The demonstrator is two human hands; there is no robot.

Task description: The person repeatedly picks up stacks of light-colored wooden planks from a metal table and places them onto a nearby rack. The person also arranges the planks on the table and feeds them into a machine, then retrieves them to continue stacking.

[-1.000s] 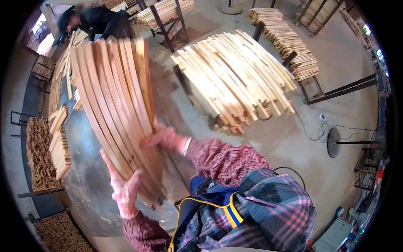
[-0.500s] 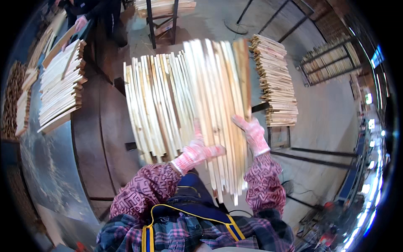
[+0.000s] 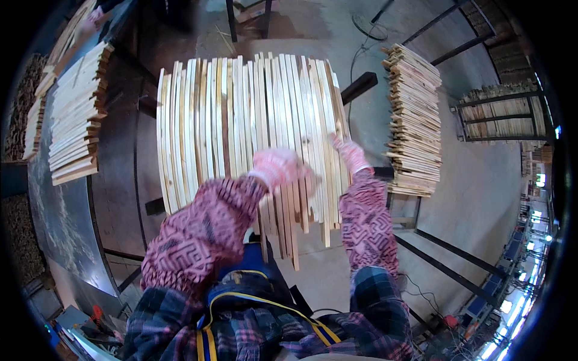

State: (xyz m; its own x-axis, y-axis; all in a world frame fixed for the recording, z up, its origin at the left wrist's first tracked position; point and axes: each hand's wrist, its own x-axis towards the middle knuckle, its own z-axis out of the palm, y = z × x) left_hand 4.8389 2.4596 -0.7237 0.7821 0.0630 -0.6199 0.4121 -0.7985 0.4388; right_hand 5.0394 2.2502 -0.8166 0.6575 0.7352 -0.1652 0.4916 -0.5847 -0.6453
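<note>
A wide row of long, pale wooden slats point(image 3: 211, 114) lies side by side in front of me, resting on dark bars. Several slats at the near right stick out toward my body. My left hand point(image 3: 280, 168), in a pink-and-white knit glove, is over these slats near their close ends; motion smears its fingers. My right hand point(image 3: 350, 154), gloved the same way, grips the right edge of the row, its thumb side on top of the outermost slats and its other fingers partly hidden. Patterned pink sleeves cover both forearms.
Another slat stack point(image 3: 415, 120) stands to the right on a metal frame, and one more point(image 3: 78, 114) on the metal-topped table point(image 3: 63, 222) at left. Dark bar ends point(image 3: 359, 87) jut out beside the row. At top left is another person's gloved hand point(image 3: 93, 21). Farther right, a rack point(image 3: 503, 114) holds wood.
The slat bundle that was raised between my hands now lies at the right side of the row. My left hand has shifted up over the slats; my right hand stays at their right edge.
</note>
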